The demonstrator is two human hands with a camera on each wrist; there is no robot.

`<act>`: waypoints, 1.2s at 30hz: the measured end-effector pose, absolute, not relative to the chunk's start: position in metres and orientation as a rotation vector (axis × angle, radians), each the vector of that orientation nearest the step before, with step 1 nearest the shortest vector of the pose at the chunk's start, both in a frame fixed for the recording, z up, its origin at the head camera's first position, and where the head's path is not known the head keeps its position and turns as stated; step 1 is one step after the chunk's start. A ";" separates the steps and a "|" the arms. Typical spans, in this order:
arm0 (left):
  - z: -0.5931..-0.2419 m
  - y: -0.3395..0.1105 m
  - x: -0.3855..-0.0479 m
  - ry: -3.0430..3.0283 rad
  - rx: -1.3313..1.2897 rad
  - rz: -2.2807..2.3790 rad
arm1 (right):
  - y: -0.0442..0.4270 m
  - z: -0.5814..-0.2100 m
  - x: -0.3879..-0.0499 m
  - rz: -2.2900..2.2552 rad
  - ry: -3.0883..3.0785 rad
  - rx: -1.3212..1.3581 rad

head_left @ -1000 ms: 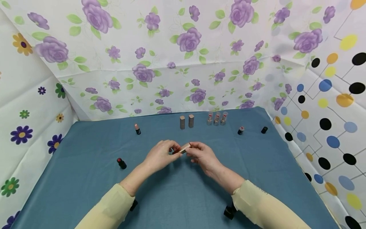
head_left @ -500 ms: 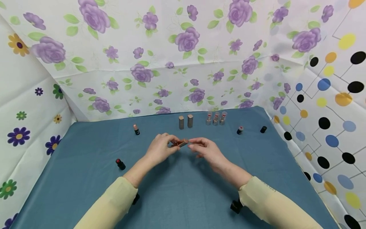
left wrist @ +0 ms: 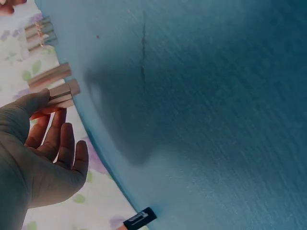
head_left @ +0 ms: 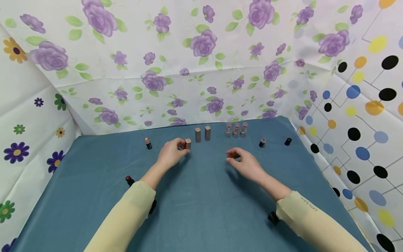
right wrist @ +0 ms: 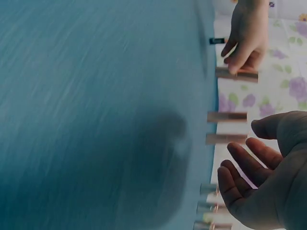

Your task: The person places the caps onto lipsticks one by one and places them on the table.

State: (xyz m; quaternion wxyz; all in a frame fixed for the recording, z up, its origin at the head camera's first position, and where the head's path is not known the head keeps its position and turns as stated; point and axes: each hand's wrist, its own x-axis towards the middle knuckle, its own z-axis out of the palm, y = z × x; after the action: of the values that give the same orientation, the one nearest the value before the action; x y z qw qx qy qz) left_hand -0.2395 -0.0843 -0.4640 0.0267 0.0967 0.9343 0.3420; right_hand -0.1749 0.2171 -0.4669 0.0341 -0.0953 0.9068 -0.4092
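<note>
My left hand pinches a rose-gold lipstick tube between thumb and fingers. The tube is upright, left of two similar lipstick tubes that stand near the table's back edge. In the left wrist view the thumb lies along one side of the held tube; whether its base meets the cloth I cannot tell. My right hand hovers over the middle right of the table, fingers loosely bent, holding nothing. The right wrist view shows a gap between its thumb and fingers.
Three clear-capped lipsticks stand at the back. Right of them are a black lipstick and a small black cap. At left are a peach lipstick in a black base and a red-tipped black one, partly behind the sleeve.
Earlier both hands were together at the tube over the middle. The right hand has let go and moved right; the left has carried the tube back and left, turning it upright.
</note>
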 end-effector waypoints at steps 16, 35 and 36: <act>-0.478 -0.074 -0.273 2.900 0.122 0.979 | 0.238 -0.476 -0.172 -1.080 2.931 -0.295; -0.482 -0.073 -0.285 2.894 0.039 1.047 | 0.244 -0.476 -0.172 -1.109 2.911 -0.252; -0.479 -0.074 -0.284 2.896 0.047 1.057 | 0.246 -0.476 -0.172 -1.114 2.913 -0.244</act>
State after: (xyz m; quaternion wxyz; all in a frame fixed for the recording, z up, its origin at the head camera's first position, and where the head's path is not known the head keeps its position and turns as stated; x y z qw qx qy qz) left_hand -0.2840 -0.0740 -0.4793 0.0294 0.0153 0.9389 0.3426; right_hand -0.1718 0.2460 -0.4757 0.0068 -0.0779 0.9312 -0.3560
